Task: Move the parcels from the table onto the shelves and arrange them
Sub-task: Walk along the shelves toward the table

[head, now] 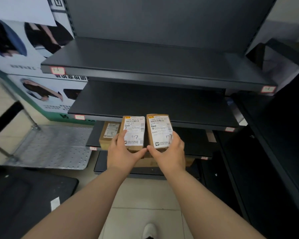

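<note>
My left hand (123,152) grips a small brown parcel (134,130) with a white label marked 1-7. Beside it, my right hand (169,151) grips a second brown parcel (160,129), also marked 1-7. Both parcels are held side by side in front of a dark grey shelving unit, level with its third shelf (193,135). On that shelf, to the left, lies a brown parcel (109,133) marked 1-8. More brown parcels (148,161) lie on the shelf below, mostly hidden by my hands.
The top shelf (145,66) and the second shelf (145,104) hold nothing. A metal platform trolley (53,145) stands at the left by printed posters (24,49). A dark surface (24,195) is at the lower left. Another dark rack (274,135) stands at the right.
</note>
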